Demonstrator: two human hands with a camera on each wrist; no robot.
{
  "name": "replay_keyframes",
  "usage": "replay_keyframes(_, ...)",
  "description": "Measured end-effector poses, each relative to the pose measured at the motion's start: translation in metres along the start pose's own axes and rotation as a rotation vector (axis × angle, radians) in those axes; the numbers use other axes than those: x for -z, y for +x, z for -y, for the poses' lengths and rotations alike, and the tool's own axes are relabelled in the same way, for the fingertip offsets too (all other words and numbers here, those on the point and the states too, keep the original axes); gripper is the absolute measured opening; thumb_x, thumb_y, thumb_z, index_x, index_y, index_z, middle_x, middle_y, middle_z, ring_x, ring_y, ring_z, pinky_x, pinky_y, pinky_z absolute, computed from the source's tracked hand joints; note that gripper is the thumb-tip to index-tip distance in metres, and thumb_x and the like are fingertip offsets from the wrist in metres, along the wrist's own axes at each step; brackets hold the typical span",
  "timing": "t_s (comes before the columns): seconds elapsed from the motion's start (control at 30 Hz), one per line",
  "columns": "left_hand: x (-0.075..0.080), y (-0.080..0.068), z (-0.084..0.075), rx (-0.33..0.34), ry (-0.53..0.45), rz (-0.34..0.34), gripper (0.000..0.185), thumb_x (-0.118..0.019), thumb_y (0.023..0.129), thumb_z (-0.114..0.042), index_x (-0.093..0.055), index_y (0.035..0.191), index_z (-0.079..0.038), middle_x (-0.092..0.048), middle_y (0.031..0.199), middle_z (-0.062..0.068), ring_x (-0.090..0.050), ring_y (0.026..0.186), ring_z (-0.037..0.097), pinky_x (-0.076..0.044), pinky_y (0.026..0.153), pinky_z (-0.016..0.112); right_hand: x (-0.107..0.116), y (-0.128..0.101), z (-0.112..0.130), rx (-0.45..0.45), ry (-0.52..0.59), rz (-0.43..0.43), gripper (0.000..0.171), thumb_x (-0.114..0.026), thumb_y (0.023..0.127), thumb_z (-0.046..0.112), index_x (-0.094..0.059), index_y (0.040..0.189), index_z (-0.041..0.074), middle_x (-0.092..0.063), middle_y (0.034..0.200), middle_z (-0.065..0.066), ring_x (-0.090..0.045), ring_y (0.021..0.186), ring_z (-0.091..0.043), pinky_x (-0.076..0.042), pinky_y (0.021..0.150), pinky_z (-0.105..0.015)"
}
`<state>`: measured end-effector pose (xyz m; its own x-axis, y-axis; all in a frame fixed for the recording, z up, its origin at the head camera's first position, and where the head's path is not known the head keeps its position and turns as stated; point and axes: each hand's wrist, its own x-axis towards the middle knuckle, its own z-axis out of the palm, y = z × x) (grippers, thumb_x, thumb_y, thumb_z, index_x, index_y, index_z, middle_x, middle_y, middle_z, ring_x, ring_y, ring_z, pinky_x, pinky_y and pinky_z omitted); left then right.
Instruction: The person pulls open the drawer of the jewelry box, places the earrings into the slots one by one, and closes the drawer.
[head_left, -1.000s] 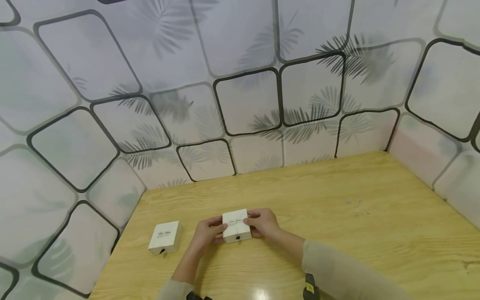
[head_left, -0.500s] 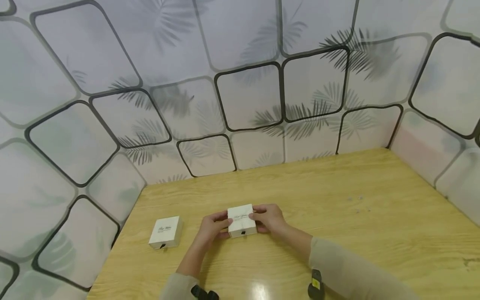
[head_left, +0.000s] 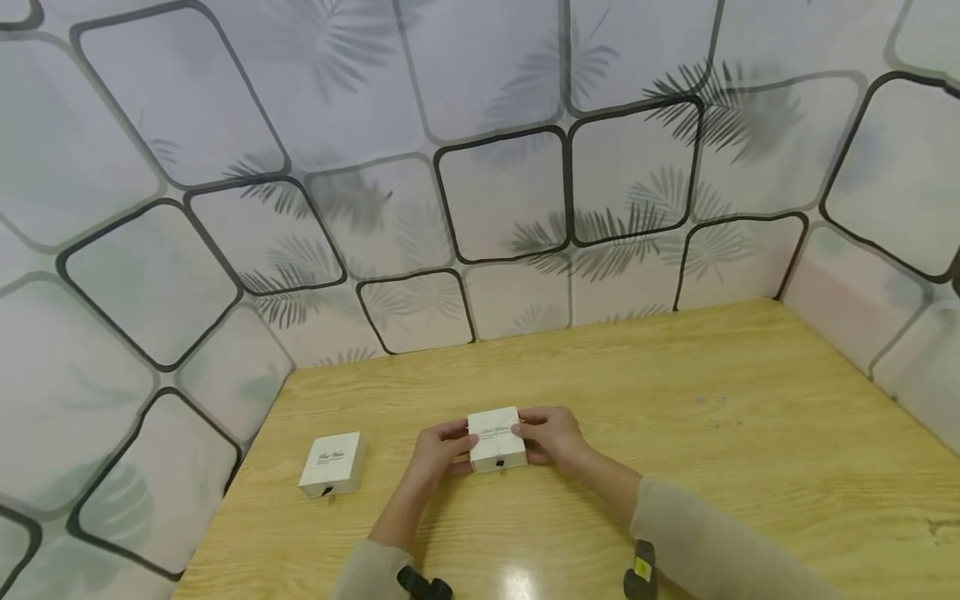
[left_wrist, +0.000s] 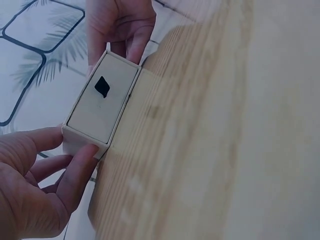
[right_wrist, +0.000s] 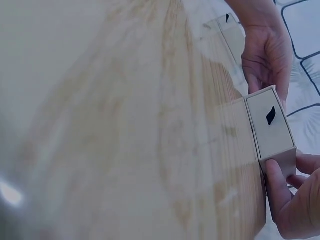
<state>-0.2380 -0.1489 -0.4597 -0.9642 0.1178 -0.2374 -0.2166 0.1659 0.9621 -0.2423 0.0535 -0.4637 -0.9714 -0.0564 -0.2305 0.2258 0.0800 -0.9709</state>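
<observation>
Box (head_left: 496, 439) shifted right; wrist-visible black tab (left_wrist: 102, 86)

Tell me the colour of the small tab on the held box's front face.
Black tab, on a white box; clearest in the left wrist view.

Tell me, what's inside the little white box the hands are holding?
That can't be seen. The white box is closed, resting on the wooden table, held by the left hand and right hand at its sides. Only dark lettering on top and a small black tab on its front show.

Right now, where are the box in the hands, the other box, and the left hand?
held box (head_left: 495, 439), head view, top face.
second box (head_left: 333, 463), head view, top face.
left hand (head_left: 438, 454), head view, back of hand.
</observation>
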Motion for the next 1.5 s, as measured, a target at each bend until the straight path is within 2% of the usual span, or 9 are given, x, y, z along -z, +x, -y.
replay_keyframes(0.4,-0.018,0.003,-0.005,-0.02,-0.031,-0.009,0.054,-0.067,0.088,-0.009,-0.045,0.134,0.009,-0.053,0.123,0.026,-0.063,0.086,0.017,-0.06,0.073,0.037,0.017,0.003,0.001,-0.026,-0.014,-0.028,0.037,-0.07,0.085,0.009,-0.062,0.12,-0.001,-0.062,0.119,-0.022,-0.068,0.088,-0.025,-0.06,0.062,-0.037)
replay_keyframes(0.63,-0.028,0.006,-0.008,-0.011,-0.034,-0.005,0.054,-0.067,0.088,-0.01,-0.046,0.134,0.008,-0.054,0.123,0.024,-0.063,0.087,0.017,-0.06,0.074,0.036,0.028,0.003,0.001,0.019,-0.083,-0.023,0.037,-0.069,0.086,0.009,-0.062,0.12,-0.002,-0.061,0.118,-0.022,-0.067,0.088,-0.024,-0.06,0.062,-0.035)
replay_keyframes(0.83,-0.035,0.009,-0.008,-0.023,-0.052,0.009,0.053,-0.067,0.087,-0.007,-0.046,0.133,0.009,-0.054,0.121,0.024,-0.063,0.086,0.018,-0.059,0.075,0.038,0.035,0.002,0.001,0.022,-0.104,-0.012,0.037,-0.068,0.087,0.01,-0.061,0.121,-0.003,-0.062,0.117,-0.022,-0.067,0.087,-0.024,-0.06,0.063,-0.035)
replay_keyframes(1.07,-0.046,0.013,-0.009,-0.02,-0.073,0.014,0.051,-0.066,0.087,-0.004,-0.047,0.132,0.01,-0.055,0.118,0.024,-0.064,0.087,0.02,-0.059,0.075,0.037,0.046,0.002,0.0,-0.011,-0.094,-0.028,0.039,-0.068,0.087,0.012,-0.06,0.123,-0.002,-0.061,0.119,-0.022,-0.067,0.086,-0.022,-0.06,0.064,-0.035)
replay_keyframes(1.5,-0.057,0.015,-0.013,-0.008,-0.081,0.03,0.052,-0.068,0.087,-0.007,-0.047,0.132,0.008,-0.055,0.118,0.023,-0.064,0.088,0.02,-0.059,0.075,0.037,0.061,-0.001,0.002,-0.031,-0.077,-0.023,0.04,-0.067,0.087,0.011,-0.058,0.124,-0.004,-0.064,0.113,-0.022,-0.068,0.08,-0.021,-0.06,0.063,-0.034)
